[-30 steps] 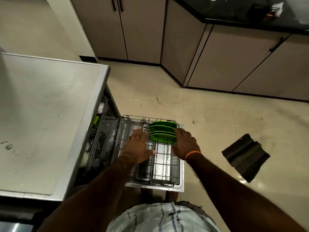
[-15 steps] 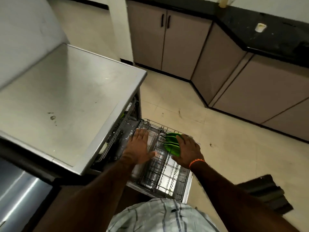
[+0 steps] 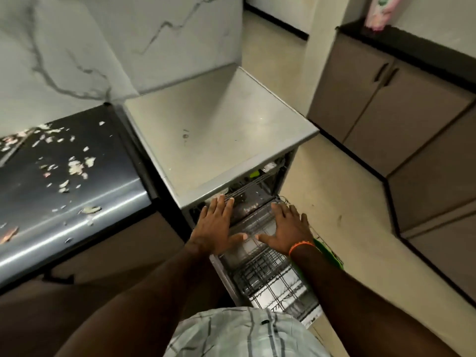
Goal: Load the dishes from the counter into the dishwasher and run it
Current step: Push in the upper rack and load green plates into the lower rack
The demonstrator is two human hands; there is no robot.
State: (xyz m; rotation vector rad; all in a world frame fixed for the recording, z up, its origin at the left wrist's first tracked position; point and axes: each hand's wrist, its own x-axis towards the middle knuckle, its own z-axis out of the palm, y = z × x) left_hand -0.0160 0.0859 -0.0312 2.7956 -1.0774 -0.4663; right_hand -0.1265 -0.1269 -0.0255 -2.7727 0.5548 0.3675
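The grey dishwasher (image 3: 221, 140) stands open in the middle of the head view, its lower wire rack (image 3: 268, 276) pulled out over the lowered door. Green plates (image 3: 331, 256) stand at the rack's right side, mostly hidden behind my right forearm. My left hand (image 3: 215, 226) is spread flat with straight fingers at the dishwasher's front opening, its fingertips at the upper rack (image 3: 253, 185). My right hand (image 3: 286, 228), an orange band on its wrist, is spread flat over the back of the lower rack. Neither hand holds anything.
A dark counter (image 3: 64, 176) strewn with pale scraps lies to the left of the dishwasher. Brown cabinets (image 3: 401, 119) under a black countertop line the right side, with a pink pack (image 3: 382, 11) on top. Beige tiled floor (image 3: 347, 202) runs between them.
My head has turned left, bringing the dark counter into view. My right hand has left the green plates and both hands have moved toward the dishwasher's opening, spread flat.
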